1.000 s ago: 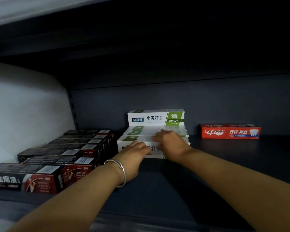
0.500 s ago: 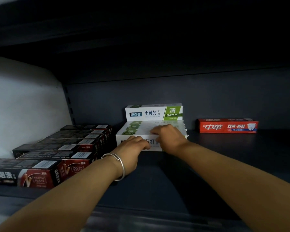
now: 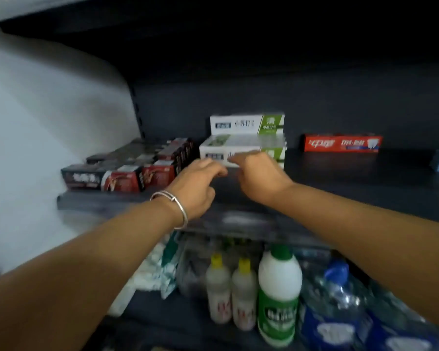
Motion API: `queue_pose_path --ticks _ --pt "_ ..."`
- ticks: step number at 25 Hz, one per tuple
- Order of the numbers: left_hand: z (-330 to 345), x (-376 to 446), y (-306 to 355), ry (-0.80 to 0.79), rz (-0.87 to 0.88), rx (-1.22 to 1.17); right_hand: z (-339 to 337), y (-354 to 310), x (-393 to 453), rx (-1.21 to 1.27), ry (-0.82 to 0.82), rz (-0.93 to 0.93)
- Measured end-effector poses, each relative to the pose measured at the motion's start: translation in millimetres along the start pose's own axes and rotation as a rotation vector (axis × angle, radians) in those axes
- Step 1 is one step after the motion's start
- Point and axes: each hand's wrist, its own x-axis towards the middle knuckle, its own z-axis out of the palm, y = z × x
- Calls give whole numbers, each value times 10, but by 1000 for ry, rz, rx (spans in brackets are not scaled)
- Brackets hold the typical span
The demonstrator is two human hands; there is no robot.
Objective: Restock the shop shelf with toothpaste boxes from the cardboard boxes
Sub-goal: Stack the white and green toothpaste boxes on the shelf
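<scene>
At the left of the dark shelf (image 3: 340, 188), rows of dark red toothpaste boxes (image 3: 127, 173) are lying side by side. The left hand (image 3: 195, 188), a silver bangle (image 3: 174, 206) at its wrist, is hovering just before the white-and-green toothpaste boxes (image 3: 243, 145), its fingers loosely curled and holding nothing. The right hand (image 3: 260, 173) is reaching beside it, fingers relaxed and slightly apart, their tips at the front box; blur hides whether they are touching. Another white-and-green box (image 3: 246, 124) is standing behind. Farther right, a red toothpaste box (image 3: 341, 143) is resting well apart. Bottles (image 3: 279, 292) are standing below.
</scene>
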Motion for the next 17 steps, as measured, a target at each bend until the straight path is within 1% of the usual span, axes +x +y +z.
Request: queue_pose_path --ticks 3,5,7,9,11,13,15,17 --pt "7 -677 168 -33 -46 3 65 -307 -632 -4 65 -118" --pt "152 -1157 210 -93 -61 -7 237 -482 -1080 34 46 -151" --pt "399 -1704 220 -191 -90 -19 507 -645 -1559 51 -48 -169" --pt "686 -2186 183 -323 -165 -42 858 -723 -1943 67 -175 -160" --pt "1019 -2549 99 -472 -212 -46 1286 -710 -2195 59 -304 -142" --pt "1338 -2804 6 -599 -227 8 1684 -635 -2369 49 -420 -114" --pt "1690 -3017 -109 -668 -272 55 2095 -537 -2503 40 -516 -96" --pt "2013 -3197 -177 -731 -368 33 2439 -447 -2622 28 -609 -81"
